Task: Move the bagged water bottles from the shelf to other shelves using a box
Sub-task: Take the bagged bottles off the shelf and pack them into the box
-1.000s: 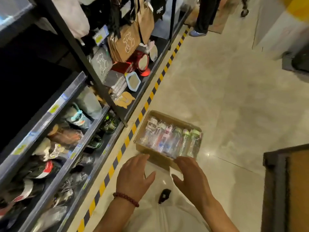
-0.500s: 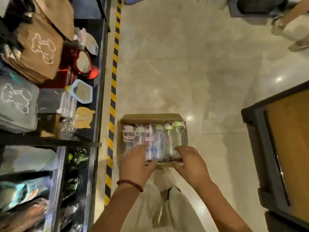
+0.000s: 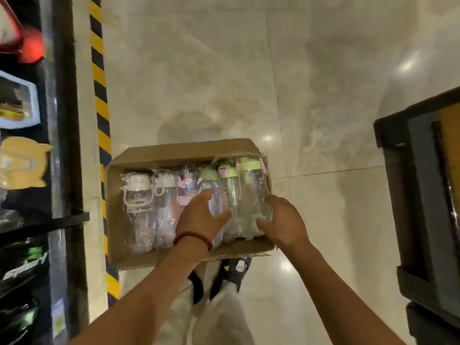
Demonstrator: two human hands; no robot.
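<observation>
Closest to the camera are the person's pale trousers [image 3: 216, 319] and dark shoes [image 3: 235, 270], standing on the floor just behind the box. Both forearms reach forward over them. The left hand [image 3: 199, 215], with a red bead bracelet [image 3: 193, 239] at the wrist, lies on the bagged bottles with its fingers spread and bent, the thumb touching the side of a clear bottle. The right hand [image 3: 283, 220] holds the lower end of the green-capped bottles [image 3: 245, 195] at the right side of the box, its fingers curled around them. These bottles are raised a little and tilted above the others.

The cardboard box [image 3: 174, 151] sits on the shiny tiled floor [image 3: 224, 70], open at the top. Inside it the bagged water bottles [image 3: 149, 202] lie side by side, with white, pink and green caps pointing away from the person.

To the left, a yellow and black striped line [image 3: 99, 70] runs along the foot of a dark shelf [image 3: 67, 120], which carries blurred goods. At the right edge stands a dark frame [image 3: 418, 207]; what it is I cannot tell.
</observation>
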